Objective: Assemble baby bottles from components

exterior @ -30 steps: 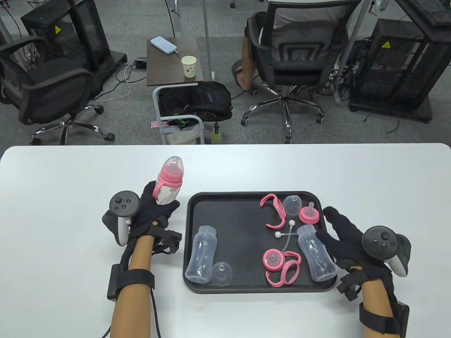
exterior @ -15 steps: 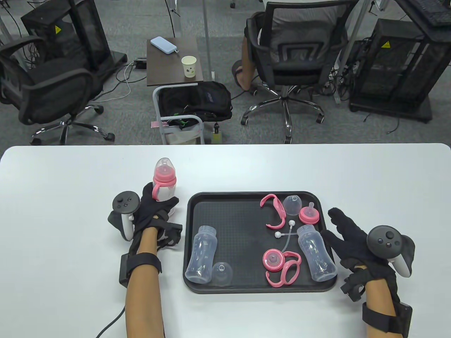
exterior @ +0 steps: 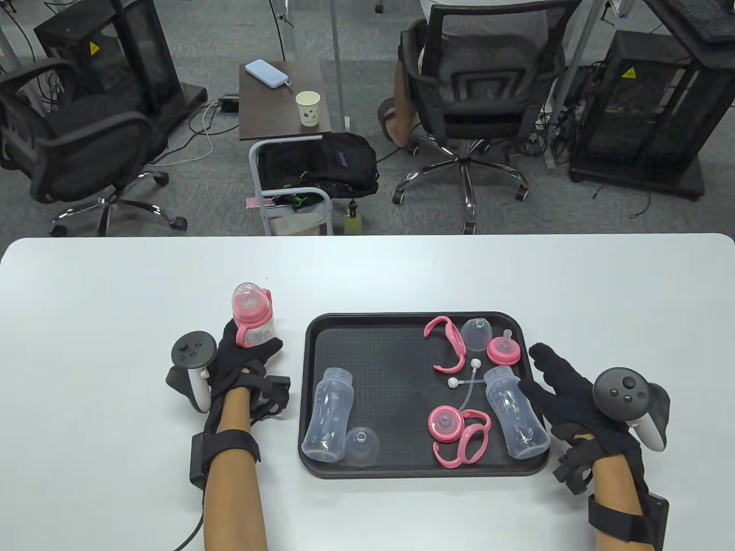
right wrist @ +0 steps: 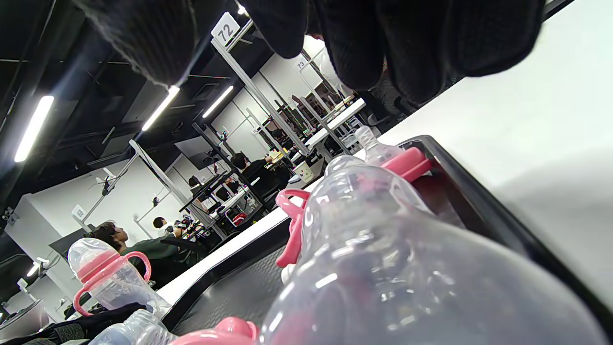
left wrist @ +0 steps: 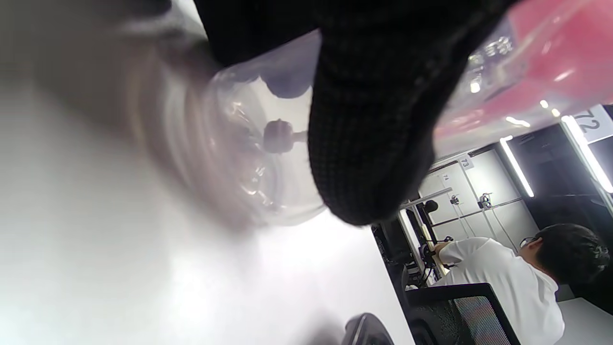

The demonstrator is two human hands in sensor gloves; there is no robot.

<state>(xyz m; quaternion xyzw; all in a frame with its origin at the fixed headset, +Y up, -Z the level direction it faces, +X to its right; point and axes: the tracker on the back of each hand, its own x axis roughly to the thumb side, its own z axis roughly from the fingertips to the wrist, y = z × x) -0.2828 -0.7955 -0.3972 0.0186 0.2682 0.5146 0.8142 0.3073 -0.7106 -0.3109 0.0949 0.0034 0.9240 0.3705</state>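
Fingers of my left hand (exterior: 238, 359) wrap the lower body of the assembled bottle (exterior: 252, 317), which stands close to upright over the table (exterior: 115, 298), just left of the tray (exterior: 313, 344). From the left wrist view I cannot tell whether its base touches the surface. Judging by the clear thin wall, it is empty, light, stiff and rather slick against glove fabric; the waist below the pink collar gives the surest hold, not the handles, which may swivel.

My right hand (exterior: 565, 393) lies spread and holds nothing, its fingertips near the clear bottle body (exterior: 515, 418) lying at the tray's right edge. I would take that one round the middle, since a lying cylinder may roll off a fingertip pinch.

Farther in lie the pink collar with teat (exterior: 503, 350), a handle ring (exterior: 448, 343), a dome cap (exterior: 476, 334), the straw (exterior: 468, 381), and a second bottle body (exterior: 328, 414) at the tray's left. All small, light, easily flicked.
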